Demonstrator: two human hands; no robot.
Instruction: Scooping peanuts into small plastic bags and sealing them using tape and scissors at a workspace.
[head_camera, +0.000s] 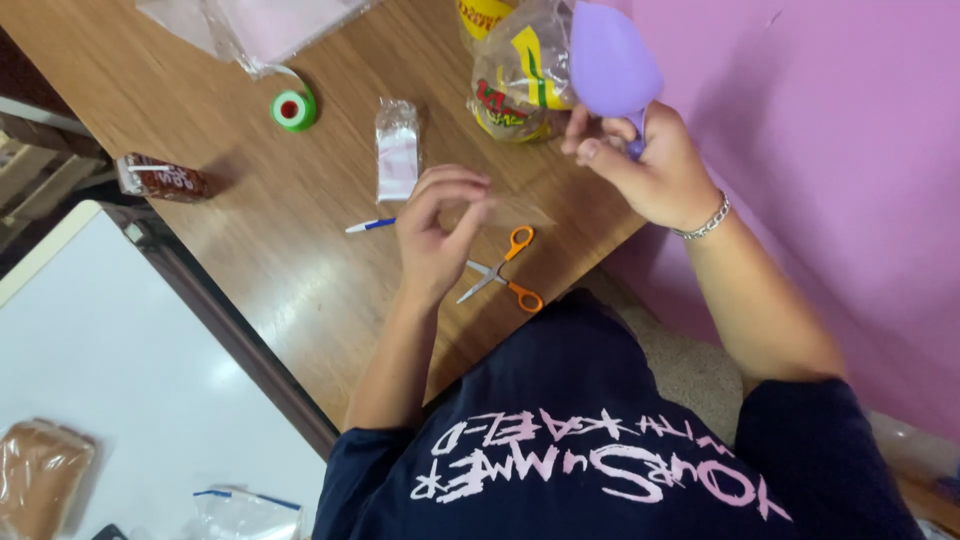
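I pinched a clear bag open with my left hand; my right hand gripped the purple scoop above the worktop's edge, orange scissors nearby.

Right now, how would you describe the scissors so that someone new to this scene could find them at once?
Start at the brown wooden table and go to its edge nearest the person. The scissors lie there, partly open, just beside the left hand. Their bright orange handles and silver blades set them apart from the blue and white pen on the far side of that hand.
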